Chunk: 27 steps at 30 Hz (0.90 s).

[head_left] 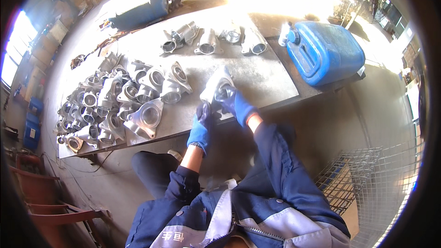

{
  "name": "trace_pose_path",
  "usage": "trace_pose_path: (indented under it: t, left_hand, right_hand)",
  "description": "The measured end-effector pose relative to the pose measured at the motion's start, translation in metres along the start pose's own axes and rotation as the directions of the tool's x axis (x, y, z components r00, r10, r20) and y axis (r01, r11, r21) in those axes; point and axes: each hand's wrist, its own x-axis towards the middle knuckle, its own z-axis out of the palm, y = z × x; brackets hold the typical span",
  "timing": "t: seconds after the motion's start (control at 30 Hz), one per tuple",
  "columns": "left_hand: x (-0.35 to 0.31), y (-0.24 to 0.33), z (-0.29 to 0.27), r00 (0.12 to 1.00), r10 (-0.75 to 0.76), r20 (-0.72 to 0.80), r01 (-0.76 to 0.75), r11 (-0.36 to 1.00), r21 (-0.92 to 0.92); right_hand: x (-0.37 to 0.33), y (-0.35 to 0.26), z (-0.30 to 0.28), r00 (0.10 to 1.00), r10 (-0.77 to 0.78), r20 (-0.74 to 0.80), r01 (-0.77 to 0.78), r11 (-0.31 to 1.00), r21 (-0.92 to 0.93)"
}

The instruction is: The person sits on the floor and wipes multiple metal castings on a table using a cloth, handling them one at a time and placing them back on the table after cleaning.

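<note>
A silvery cast metal pipe fitting (215, 82) with a flange is held tilted at the table's front edge, between my gloved hands. My left hand (202, 121), in a blue knitted glove with a dark palm, is closed around its lower end. My right hand (236, 104), gloved the same way, grips it by the round opening; the fingertips are partly hidden. Left of my hands, a flanged fitting (149, 115) lies nearest, beside a dense group of similar castings (98, 98). Farther back, several more fittings (207, 42) stand or lie apart on the table.
The metal-topped table (271, 80) ends just in front of me. A blue plastic jerrycan (326, 53) stands at its right end, beside a small white bottle (285, 34). A wire mesh basket (367, 188) is at lower right, and a reddish-brown metal frame (50, 202) at lower left.
</note>
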Motion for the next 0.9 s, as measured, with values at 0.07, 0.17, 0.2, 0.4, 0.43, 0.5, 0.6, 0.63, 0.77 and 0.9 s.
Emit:
trace_pose_path:
  t: [0.07,0.17,0.2,0.4,0.43,0.5,0.6,0.63,0.77,0.9]
  left_hand:
    - [-0.013,0.055,0.007,0.995,0.094,-0.027,-0.094,0.995,0.017]
    - [0.012,0.088,0.015,0.980,0.201,0.002,-0.200,0.978,0.064]
    - [0.014,0.103,0.017,0.933,0.361,0.010,-0.357,0.918,0.173]
    - [0.082,0.084,0.020,0.812,0.540,0.223,-0.583,0.730,0.355]
    - [0.093,0.066,0.019,0.813,0.534,0.232,-0.579,0.781,0.233]
    - [0.103,0.063,0.016,0.836,0.467,0.287,-0.539,0.797,0.273]
    - [0.106,0.064,0.013,0.844,0.455,0.283,-0.527,0.802,0.281]
    - [0.103,0.066,0.014,0.846,0.457,0.275,-0.524,0.808,0.270]
    - [0.092,0.073,0.022,0.864,0.413,0.288,-0.464,0.876,0.135]
    - [0.106,0.068,0.018,0.788,0.530,0.313,-0.613,0.719,0.328]
  right_hand:
    - [-0.017,-0.069,0.015,0.999,0.047,0.021,-0.040,0.965,-0.259]
    - [-0.016,-0.115,0.023,0.955,0.237,-0.179,-0.263,0.955,-0.139]
    - [-0.005,-0.108,0.013,0.956,0.262,-0.131,-0.270,0.962,-0.045]
    - [0.002,-0.065,-0.025,0.963,0.202,-0.176,-0.166,0.965,0.201]
    - [-0.001,-0.062,-0.025,0.970,0.168,-0.174,-0.159,0.985,0.061]
    - [-0.006,-0.060,-0.028,0.942,-0.266,-0.205,0.079,0.767,-0.636]
    - [-0.022,-0.087,-0.031,0.839,-0.537,0.089,0.199,0.150,-0.968]
    - [-0.019,-0.093,-0.032,0.834,-0.521,0.180,0.235,0.042,-0.971]
    - [-0.011,-0.099,-0.021,0.902,-0.400,0.162,0.070,-0.235,-0.969]
    - [-0.013,-0.097,-0.007,0.927,-0.374,-0.018,-0.067,-0.120,-0.990]
